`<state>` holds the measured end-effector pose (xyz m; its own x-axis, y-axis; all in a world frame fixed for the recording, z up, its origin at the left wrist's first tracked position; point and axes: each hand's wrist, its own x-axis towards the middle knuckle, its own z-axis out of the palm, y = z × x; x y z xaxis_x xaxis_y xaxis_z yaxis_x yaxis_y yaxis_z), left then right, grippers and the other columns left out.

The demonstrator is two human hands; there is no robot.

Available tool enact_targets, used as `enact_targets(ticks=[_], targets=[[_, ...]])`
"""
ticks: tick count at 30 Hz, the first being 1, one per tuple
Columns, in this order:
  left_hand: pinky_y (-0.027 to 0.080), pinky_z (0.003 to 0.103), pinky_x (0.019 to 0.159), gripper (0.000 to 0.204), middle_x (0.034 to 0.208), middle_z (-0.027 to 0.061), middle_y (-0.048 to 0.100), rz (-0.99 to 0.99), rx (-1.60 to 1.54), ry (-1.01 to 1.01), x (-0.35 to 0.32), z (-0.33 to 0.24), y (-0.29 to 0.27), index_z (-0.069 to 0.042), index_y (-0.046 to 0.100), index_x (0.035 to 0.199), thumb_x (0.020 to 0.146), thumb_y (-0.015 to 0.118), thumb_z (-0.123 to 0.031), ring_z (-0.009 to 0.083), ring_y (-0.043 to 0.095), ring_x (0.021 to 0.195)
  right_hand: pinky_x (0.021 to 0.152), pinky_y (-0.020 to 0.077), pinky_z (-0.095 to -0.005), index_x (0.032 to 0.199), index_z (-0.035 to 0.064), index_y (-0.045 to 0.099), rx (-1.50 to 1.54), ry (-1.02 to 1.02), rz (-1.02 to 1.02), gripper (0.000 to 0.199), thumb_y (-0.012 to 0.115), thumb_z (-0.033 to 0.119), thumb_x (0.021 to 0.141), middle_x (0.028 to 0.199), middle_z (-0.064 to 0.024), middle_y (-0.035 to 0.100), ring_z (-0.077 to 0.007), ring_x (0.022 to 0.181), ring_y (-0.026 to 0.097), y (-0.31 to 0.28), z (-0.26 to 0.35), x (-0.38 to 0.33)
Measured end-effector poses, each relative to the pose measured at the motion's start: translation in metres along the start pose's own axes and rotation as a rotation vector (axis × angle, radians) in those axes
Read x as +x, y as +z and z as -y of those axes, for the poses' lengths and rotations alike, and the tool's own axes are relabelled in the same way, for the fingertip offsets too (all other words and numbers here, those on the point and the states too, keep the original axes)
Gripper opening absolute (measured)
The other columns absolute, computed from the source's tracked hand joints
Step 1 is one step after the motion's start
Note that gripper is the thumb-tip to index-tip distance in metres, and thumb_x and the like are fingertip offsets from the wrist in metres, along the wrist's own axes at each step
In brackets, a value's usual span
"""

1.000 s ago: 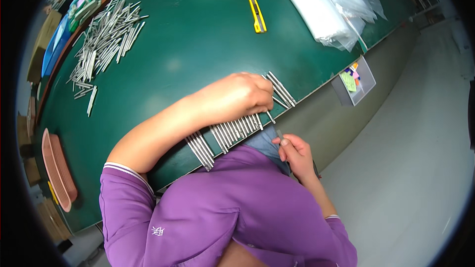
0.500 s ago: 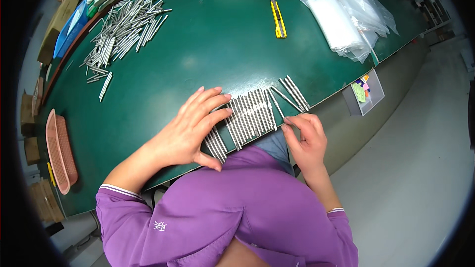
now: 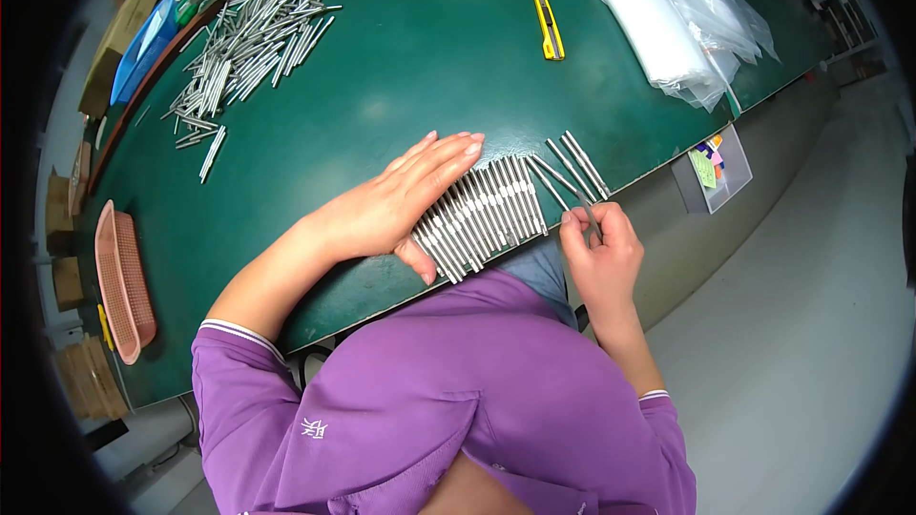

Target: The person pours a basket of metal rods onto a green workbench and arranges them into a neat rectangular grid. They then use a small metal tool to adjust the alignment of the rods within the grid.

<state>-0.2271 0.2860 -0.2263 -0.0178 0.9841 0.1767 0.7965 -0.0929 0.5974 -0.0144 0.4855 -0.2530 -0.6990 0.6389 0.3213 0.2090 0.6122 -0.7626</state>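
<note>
Left hand [image 3: 396, 205] flat, fingers together, pressing on row of metal rods [image 3: 487, 215] at near edge of green table [image 3: 401, 67]. Right hand [image 3: 601, 253] just beside row, pinching single rod [image 3: 589, 217] between fingertips.

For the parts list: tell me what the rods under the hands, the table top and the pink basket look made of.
Rods: likely metal, a bright silvery sheen. One is pinched in the right hand; the left hand lies flat on the row.
Table top: a dark green matte mat, perhaps rubber or vinyl.
Pink basket: apparently moulded plastic, with slotted walls.
</note>
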Motion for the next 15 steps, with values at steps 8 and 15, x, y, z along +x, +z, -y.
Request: enact_targets(ticks=[8, 15], targets=[[0.02, 0.054, 0.124, 0.138, 0.161, 0.0191, 0.026, 0.024, 0.023, -0.031, 0.003, 0.003, -0.009, -0.005, 0.02, 0.158, 0.046, 0.083, -0.056, 0.0373, 0.026, 0.15, 0.05, 0.0438, -0.0294, 0.082, 0.0054, 0.057, 0.007, -0.005, -0.048, 0.021, 0.078, 0.007, 0.081, 0.071, -0.0032, 0.065, -0.0139, 0.057, 0.056, 0.008, -0.006, 0.0], [0.025, 0.052, 0.121, 0.15, 0.164, 0.0244, 0.018, -0.122, -0.094, -0.175, -0.035, -0.02, 0.012, -0.012, 0.003, 0.161, 0.048, 0.096, -0.046, 0.0448, 0.024, 0.149, 0.054, 0.0492, -0.0326, 0.09, 0.0103, 0.065, 0.107, -0.372, 0.261, 0.028, 0.086, 0.017, 0.073, 0.084, -0.0026, 0.066, -0.0185, 0.067, 0.064, -0.012, 0.003, -0.009]])
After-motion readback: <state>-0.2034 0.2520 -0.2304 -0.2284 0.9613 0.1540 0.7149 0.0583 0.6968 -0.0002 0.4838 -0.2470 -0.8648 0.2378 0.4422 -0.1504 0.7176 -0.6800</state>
